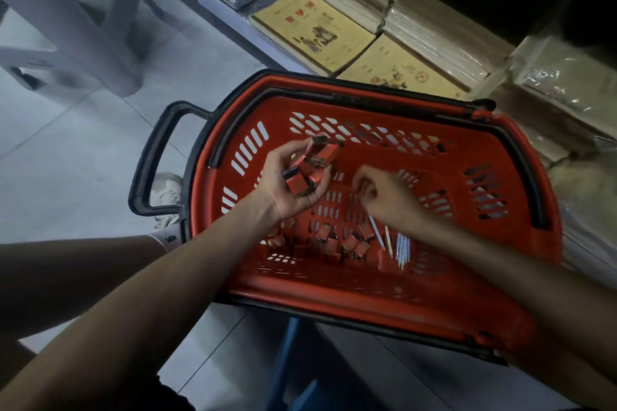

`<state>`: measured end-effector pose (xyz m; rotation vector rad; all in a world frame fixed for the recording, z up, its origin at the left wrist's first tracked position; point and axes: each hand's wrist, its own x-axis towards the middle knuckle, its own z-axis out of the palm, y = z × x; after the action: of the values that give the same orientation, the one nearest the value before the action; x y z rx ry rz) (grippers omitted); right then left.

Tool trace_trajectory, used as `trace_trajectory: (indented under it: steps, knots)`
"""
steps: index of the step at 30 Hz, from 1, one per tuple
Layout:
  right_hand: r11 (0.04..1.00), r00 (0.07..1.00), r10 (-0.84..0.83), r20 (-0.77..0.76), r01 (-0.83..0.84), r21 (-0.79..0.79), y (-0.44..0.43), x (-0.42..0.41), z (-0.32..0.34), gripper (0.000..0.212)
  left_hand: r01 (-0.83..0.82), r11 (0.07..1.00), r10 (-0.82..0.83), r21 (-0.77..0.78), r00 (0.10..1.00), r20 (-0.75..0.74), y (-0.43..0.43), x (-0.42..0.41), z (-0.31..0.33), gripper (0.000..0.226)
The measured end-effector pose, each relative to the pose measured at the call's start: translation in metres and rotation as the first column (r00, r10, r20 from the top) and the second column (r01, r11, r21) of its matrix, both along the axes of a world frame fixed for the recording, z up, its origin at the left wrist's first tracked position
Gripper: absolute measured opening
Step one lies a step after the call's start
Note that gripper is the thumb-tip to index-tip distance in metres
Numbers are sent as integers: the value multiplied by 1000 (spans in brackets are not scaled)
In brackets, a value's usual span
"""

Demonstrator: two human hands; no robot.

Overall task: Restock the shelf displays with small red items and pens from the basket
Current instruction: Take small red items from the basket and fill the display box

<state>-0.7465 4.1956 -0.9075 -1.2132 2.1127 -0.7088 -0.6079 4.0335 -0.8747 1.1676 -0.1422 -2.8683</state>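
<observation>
The basket (334,297) is the big thing here: red with black handles, parked right in front of the person. The shelf of notebooks (317,30) sits just past its far rim. Both hands are over the basket.

The left hand (283,193) is up above the far-left part of the floor. It's palm-up with the fingers curled round a handful of small red items (307,173), packed pretty full, one poking out at the top.

The right hand (387,197) is lower and closer to the middle, knuckles up and fingers bent down toward the basket floor. The fingertips (362,185) look bunched close together, but I honestly can't tell if they're pinching something or just about to. It's dark and a bit smeared there.

What the next grab turns on is where the rest of the stock lies. The loose red items (337,243) are scattered on the near part of the floor, between the two forearms, on the person's side of those right fingertips. The pens (400,247) lie just beside them to the right, under the right wrist, with their long axes running roughly near-to-far.

So my guess is the right hand is the one to pick, pulling back toward the body. The left is basically full.
</observation>
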Motion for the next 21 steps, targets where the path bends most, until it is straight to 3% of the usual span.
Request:
trace_trajectory:
  steps: [2, 4, 6, 9, 12, 14, 17, 21]
  knots:
    - [958, 988, 151, -24, -140, 250, 15, -4, -48, 28, 33, 999, -32, 28, 999, -34, -2, -3, -10, 24]
    - [851, 939, 339, -66, -276, 446, 27, -4, -88, 50, 71, 996, -66, 60, 995, -74, -3, -7, -19, 25]
    - [704, 809, 571, -140, -395, 590, 35, 0, -120, 63, 112, 990, -100, 88, 987, -125, -3, -10, -26, 27]
    - [569, 543, 791, -281, -486, 663, 33, 5, -139, 66, 173, 981, -152, 82, 965, -215, -1, -17, -32, 43]
    - [511, 381, 856, -350, -520, 684, 25, 1, -134, 57, 177, 981, -148, 85, 950, -275, 2, -26, -30, 55]
    - [486, 329, 873, -361, -521, 701, 23, -4, -130, 49, 152, 981, -119, 116, 960, -254, 5, -31, -25, 54]
    - [512, 369, 854, -366, -480, 712, 22, -6, -122, 49, 118, 982, -76, 148, 961, -265, 12, -34, -13, 35]
    - [685, 704, 652, -280, -389, 616, 24, -4, -96, 67, 97, 980, -47, 171, 960, -275, 20, -31, 5, 33]
